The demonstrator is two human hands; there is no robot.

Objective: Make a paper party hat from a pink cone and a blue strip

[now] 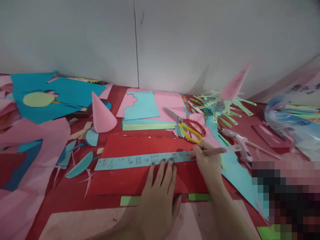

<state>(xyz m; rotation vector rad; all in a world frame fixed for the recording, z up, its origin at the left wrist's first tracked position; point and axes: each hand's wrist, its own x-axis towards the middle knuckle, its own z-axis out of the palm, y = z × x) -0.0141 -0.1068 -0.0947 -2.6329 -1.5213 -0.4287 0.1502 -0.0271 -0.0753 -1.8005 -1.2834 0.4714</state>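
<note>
A long light-blue paper strip (pixel 112 162) lies across a red board (pixel 120 182), with handwritten marks along much of its length. My left hand (pixel 161 186) rests flat, its fingers stretched out and their tips on the strip's lower edge. Near the strip's right end, my right hand (pixel 208 161) is closed round a pen (pixel 217 150). The pen's tip is at the strip, and its clear end points right. Just above my right hand lie scissors (pixel 186 125) with one red and one yellow handle, blades toward the upper left.
Behind the board is a stack of coloured paper (pixel 150 126). Pink paper cones stand left (pixel 102 115) and right (pixel 235 83), the right one ringed with written green strips. A glue gun (pixel 243 146), blue paper scraps (pixel 80 165) and a plastic bag (pixel 295 123) lie around. A white wall (pixel 100 40) rises behind.
</note>
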